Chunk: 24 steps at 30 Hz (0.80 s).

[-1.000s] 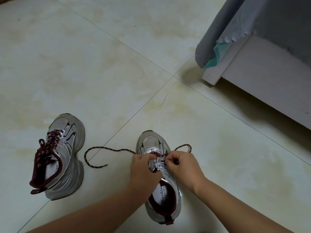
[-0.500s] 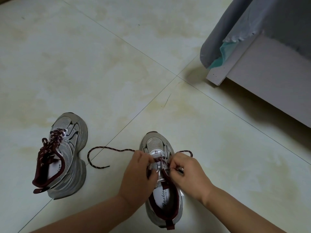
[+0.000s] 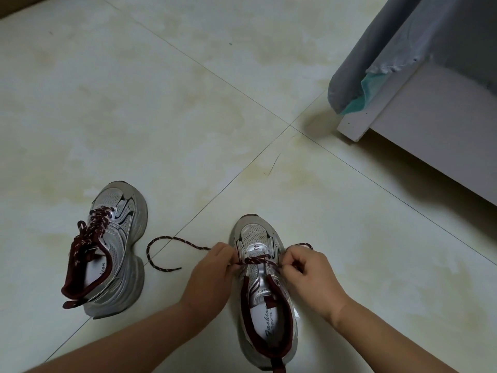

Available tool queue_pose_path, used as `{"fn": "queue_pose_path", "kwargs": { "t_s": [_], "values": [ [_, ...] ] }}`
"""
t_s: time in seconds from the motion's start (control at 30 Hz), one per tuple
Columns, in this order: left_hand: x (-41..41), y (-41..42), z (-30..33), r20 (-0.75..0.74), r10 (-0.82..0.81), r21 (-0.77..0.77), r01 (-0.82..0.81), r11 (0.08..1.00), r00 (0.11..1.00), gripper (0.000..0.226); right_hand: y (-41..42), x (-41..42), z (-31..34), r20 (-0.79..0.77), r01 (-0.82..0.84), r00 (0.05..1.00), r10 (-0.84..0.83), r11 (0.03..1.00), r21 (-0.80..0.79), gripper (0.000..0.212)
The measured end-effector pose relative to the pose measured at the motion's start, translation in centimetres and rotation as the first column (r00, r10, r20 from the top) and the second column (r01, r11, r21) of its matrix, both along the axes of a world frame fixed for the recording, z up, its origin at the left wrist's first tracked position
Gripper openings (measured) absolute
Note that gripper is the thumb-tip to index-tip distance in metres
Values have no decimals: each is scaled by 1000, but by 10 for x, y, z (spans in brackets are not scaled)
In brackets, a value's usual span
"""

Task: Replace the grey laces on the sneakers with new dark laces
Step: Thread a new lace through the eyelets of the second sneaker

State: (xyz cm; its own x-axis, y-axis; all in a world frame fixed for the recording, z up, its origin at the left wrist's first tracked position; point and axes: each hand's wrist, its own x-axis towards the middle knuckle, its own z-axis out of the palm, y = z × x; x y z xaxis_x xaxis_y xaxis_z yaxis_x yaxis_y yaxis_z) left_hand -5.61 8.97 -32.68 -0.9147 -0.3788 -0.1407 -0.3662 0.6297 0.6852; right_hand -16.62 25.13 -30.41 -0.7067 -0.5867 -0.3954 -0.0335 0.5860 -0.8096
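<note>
Pale floor tiles (image 3: 188,103) carry your sneaker (image 3: 265,297), toe at twelve o'clock; left hand (image 3: 212,273) and right hand (image 3: 309,275) each pinch the dark lace (image 3: 256,261) across it (left tail longer)

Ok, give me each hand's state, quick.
Left hand: closed, pinching the dark lace beside the sneaker.
Right hand: closed on the same lace.

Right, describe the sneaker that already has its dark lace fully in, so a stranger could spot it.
On the pale tiled floor, two silver sneakers stand side by side. The finished sneaker is the one on the left, apart from both hands. Its dark lace crisscrosses every eyelet, while its neighbour has just one crossing near the toe.
</note>
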Motion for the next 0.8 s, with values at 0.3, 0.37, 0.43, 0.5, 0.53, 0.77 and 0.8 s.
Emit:
{"fn": "queue_pose_path", "kwargs": {
  "t_s": [0.3, 0.37, 0.43, 0.5, 0.53, 0.77, 0.8],
  "values": [
    [5, -7, 9, -24, -27, 68, 29, 997, 999, 12, -4, -8, 3, 177, 190, 966, -189, 982, 14, 27],
    [3, -9, 13, -68, -77, 24, 78, 997, 995, 9, -6, -11, 9, 179, 192, 966, -186, 981, -17, 25],
    [-2, -11, 20, -112, -136, -12, 135, 991, 984, 11, -9, -15, 15, 166, 188, 970, -177, 981, -55, 23],
    [-9, -11, 27, -140, -166, -18, 166, 986, 976, 10, -15, -18, 22, 165, 187, 971, -171, 979, -81, 25],
    [-13, -11, 29, -149, -159, -6, 160, 987, 976, 10, -18, -19, 25, 180, 200, 967, -180, 975, -99, 26],
    [-42, -21, 48, 50, -44, 257, 29, 966, 998, 17, -44, -32, 45, 439, 346, 873, -211, 904, -253, 24],
    [-45, -22, 49, 101, -63, 287, 32, 957, 993, 14, -47, -33, 46, 450, 341, 870, -201, 905, -255, 24]
  ]
}}
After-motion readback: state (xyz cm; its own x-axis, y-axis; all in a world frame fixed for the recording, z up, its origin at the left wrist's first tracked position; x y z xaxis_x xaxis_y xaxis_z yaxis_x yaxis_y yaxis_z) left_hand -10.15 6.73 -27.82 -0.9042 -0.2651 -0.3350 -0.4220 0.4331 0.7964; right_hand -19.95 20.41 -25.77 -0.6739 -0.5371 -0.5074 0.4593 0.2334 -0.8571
